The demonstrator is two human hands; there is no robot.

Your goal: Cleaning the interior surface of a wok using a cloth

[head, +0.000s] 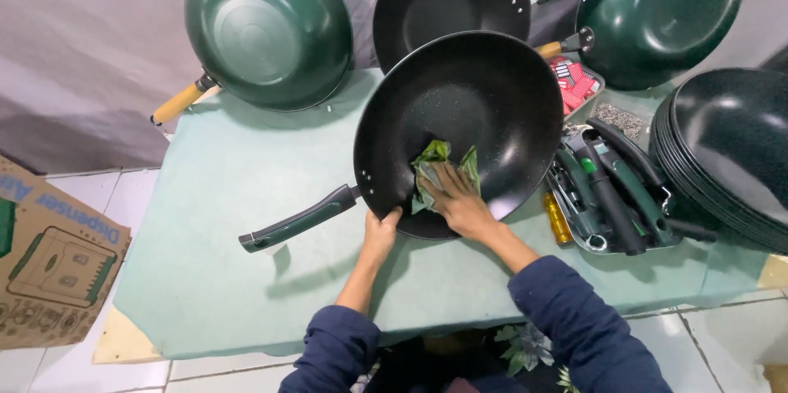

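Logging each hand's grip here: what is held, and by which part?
Left hand grips the black wok by its near rim. Right hand presses a green cloth flat inside the wok.

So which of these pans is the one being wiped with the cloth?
The black pan in the middle with the dark handle. The right hand presses a green cloth inside it; the other pans lean untouched against the wall.

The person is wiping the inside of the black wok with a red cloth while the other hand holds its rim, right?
Not quite: the cloth is green, not red, as the head view shows. The rest holds: the right hand presses it against the inside of the black wok, and the left hand holds the rim.
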